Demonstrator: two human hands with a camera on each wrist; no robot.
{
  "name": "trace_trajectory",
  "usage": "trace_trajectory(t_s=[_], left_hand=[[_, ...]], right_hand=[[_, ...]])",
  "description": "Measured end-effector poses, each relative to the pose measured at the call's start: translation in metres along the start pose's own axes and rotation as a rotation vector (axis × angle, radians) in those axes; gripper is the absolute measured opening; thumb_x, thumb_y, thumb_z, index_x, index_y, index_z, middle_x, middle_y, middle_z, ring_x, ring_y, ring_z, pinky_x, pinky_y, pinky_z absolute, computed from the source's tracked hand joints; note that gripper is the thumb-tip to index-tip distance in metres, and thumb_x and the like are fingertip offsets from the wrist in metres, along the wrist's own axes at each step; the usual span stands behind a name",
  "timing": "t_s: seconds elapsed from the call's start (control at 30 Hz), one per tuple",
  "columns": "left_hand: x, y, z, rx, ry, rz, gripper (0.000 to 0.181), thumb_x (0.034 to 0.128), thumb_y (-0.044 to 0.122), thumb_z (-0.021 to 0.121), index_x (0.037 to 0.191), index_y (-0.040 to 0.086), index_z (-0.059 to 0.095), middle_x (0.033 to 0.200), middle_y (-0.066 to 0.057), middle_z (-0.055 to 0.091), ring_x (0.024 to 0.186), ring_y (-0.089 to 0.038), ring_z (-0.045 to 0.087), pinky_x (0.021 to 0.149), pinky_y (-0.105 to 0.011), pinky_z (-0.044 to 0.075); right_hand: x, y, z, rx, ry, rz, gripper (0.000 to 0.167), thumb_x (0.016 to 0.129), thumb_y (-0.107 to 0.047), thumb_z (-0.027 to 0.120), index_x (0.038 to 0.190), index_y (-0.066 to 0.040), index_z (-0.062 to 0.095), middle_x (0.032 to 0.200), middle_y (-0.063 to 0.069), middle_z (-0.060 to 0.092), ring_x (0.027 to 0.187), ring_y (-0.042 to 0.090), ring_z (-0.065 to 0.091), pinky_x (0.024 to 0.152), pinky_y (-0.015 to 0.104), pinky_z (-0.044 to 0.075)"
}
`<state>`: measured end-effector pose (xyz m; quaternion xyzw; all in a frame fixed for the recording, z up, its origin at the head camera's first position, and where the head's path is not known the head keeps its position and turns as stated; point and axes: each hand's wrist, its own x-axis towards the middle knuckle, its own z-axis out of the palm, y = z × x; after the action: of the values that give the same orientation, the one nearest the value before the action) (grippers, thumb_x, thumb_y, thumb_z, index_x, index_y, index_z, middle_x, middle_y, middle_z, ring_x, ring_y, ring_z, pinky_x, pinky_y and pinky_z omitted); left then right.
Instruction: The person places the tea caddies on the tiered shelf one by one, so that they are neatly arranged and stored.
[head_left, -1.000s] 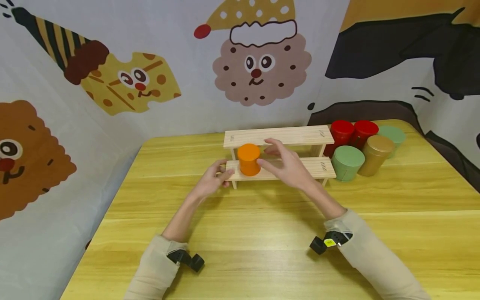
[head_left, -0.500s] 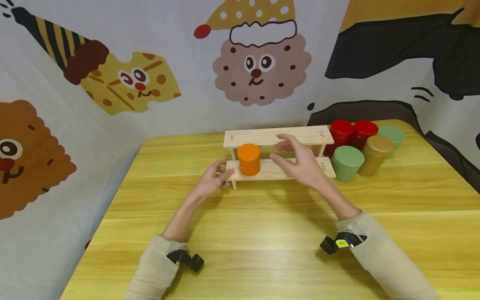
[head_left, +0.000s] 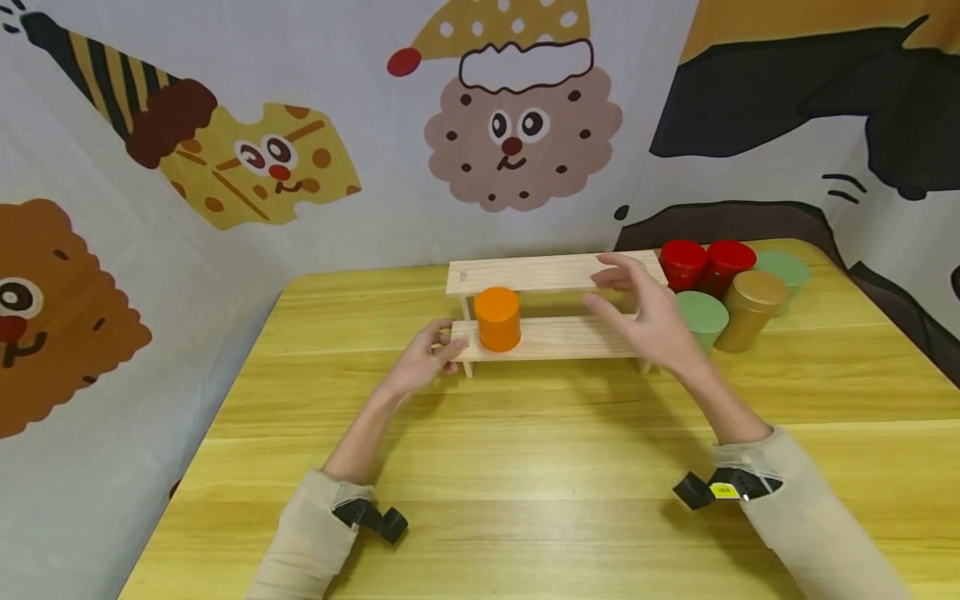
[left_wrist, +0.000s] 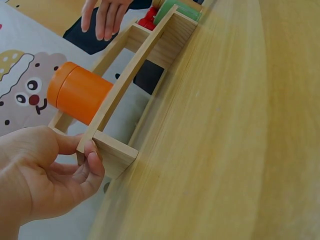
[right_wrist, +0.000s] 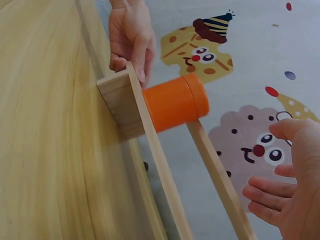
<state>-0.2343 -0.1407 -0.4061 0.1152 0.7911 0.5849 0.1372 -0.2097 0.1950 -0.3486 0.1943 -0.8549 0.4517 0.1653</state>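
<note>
The orange canister (head_left: 498,319) is standing upright on the lower board (head_left: 558,340) of the two-tier wooden rack, near that board's left end, at the centre of the frame. The left hand (head_left: 425,360) is pinching that end, thumb on top and fingers curling beneath. The right hand (head_left: 651,317) is hovering over the rack's right part, fingers apart and holding nothing.

Hazards, as judged: a tug or lift by the left hand could be tilting the rack and sending the canister sliding or toppling. Careless right fingers could be catching the upper board (head_left: 517,274), or knocking the crowded containers right of centre.

Containers: two red canisters (head_left: 683,262), a gold canister (head_left: 752,304) and two green tins (head_left: 701,312) are standing grouped on the table (head_left: 480,500). The orange canister is showing a lid seam; contents are not showing in any container.
</note>
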Motion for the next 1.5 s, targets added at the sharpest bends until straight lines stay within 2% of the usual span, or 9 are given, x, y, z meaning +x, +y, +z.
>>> trace_trajectory(t_s=[0.07, 0.2, 0.33, 0.5, 0.7, 0.8, 1.17, 1.33, 1.5], left_hand=[[0.000, 0.001, 0.000, -0.005, 0.002, -0.008, 0.064, 0.1060, 0.016, 0.055, 0.155, -0.008, 0.022, 0.112, -0.021, 0.054, 0.075, -0.017, 0.057, 0.074, -0.035, 0.053], [-0.001, 0.001, 0.000, -0.011, 0.000, -0.015, 0.064, 0.1059, 0.016, 0.056, 0.156, -0.007, 0.022, 0.113, -0.020, 0.054, 0.075, -0.018, 0.057, 0.074, -0.034, 0.053], [-0.001, 0.000, 0.000, -0.013, -0.003, -0.019, 0.064, 0.1059, 0.017, 0.056, 0.156, -0.007, 0.023, 0.113, -0.020, 0.054, 0.076, -0.018, 0.057, 0.074, -0.034, 0.052], [0.001, -0.002, -0.001, -0.015, -0.007, -0.017, 0.065, 0.1058, 0.018, 0.056, 0.156, -0.006, 0.023, 0.113, -0.021, 0.054, 0.076, -0.019, 0.057, 0.075, -0.035, 0.052], [0.001, -0.003, -0.001, -0.017, -0.008, -0.013, 0.066, 0.1058, 0.018, 0.056, 0.156, -0.006, 0.021, 0.114, -0.021, 0.053, 0.077, -0.019, 0.057, 0.077, -0.039, 0.052], [0.000, -0.004, -0.001, -0.019, -0.010, -0.013, 0.066, 0.1058, 0.018, 0.056, 0.157, -0.006, 0.021, 0.114, -0.021, 0.053, 0.077, -0.019, 0.056, 0.077, -0.040, 0.052], [0.000, -0.002, -0.001, -0.015, -0.003, -0.012, 0.065, 0.1058, 0.017, 0.056, 0.155, -0.007, 0.022, 0.112, -0.020, 0.053, 0.075, -0.018, 0.057, 0.073, -0.034, 0.052], [0.000, -0.001, -0.001, -0.012, -0.006, -0.010, 0.064, 0.1059, 0.016, 0.056, 0.155, -0.007, 0.023, 0.111, -0.020, 0.053, 0.076, -0.017, 0.057, 0.073, -0.034, 0.053], [-0.002, 0.001, -0.001, -0.003, -0.009, -0.007, 0.064, 0.1060, 0.015, 0.056, 0.155, -0.007, 0.022, 0.109, -0.019, 0.053, 0.076, -0.017, 0.058, 0.073, -0.035, 0.052]], right_hand=[[-0.001, 0.002, -0.005, -0.009, 0.021, -0.019, 0.054, 0.097, -0.021, 0.070, 0.145, -0.008, 0.049, 0.125, 0.017, 0.065, 0.116, 0.034, 0.062, 0.094, 0.040, 0.051], [-0.005, 0.004, -0.016, -0.030, 0.044, -0.034, 0.052, 0.097, -0.018, 0.069, 0.144, -0.009, 0.050, 0.125, 0.016, 0.065, 0.115, 0.033, 0.061, 0.087, 0.021, 0.044], [-0.009, 0.005, -0.028, -0.035, 0.051, -0.014, 0.053, 0.097, -0.017, 0.070, 0.145, -0.011, 0.049, 0.126, 0.016, 0.064, 0.116, 0.032, 0.060, 0.099, 0.014, 0.039], [-0.014, 0.011, -0.040, -0.046, 0.072, 0.008, 0.054, 0.097, -0.016, 0.071, 0.146, -0.012, 0.049, 0.127, 0.017, 0.063, 0.114, 0.028, 0.058, 0.095, 0.013, 0.039], [-0.018, 0.019, -0.053, -0.054, 0.108, 0.001, 0.054, 0.095, -0.012, 0.072, 0.144, -0.007, 0.050, 0.125, 0.021, 0.062, 0.112, 0.009, 0.057, 0.097, 0.013, 0.039], [-0.020, 0.022, -0.060, -0.051, 0.125, 0.021, 0.055, 0.095, -0.013, 0.072, 0.145, -0.007, 0.050, 0.126, 0.021, 0.061, 0.112, 0.005, 0.055, 0.099, 0.013, 0.039], [-0.028, 0.031, -0.083, -0.111, 0.175, 0.096, 0.057, 0.094, -0.018, 0.073, 0.146, -0.011, 0.050, 0.127, 0.017, 0.059, 0.113, 0.001, 0.050, 0.105, 0.014, 0.034], [-0.030, 0.040, -0.092, -0.145, 0.186, 0.123, 0.059, 0.095, -0.019, 0.072, 0.147, -0.007, 0.048, 0.130, 0.018, 0.056, 0.114, 0.004, 0.049, 0.105, 0.015, 0.035], [-0.034, 0.047, -0.102, -0.179, 0.200, 0.169, 0.060, 0.095, -0.021, 0.072, 0.148, -0.008, 0.047, 0.128, 0.015, 0.055, 0.115, 0.009, 0.049, 0.107, 0.016, 0.035]])
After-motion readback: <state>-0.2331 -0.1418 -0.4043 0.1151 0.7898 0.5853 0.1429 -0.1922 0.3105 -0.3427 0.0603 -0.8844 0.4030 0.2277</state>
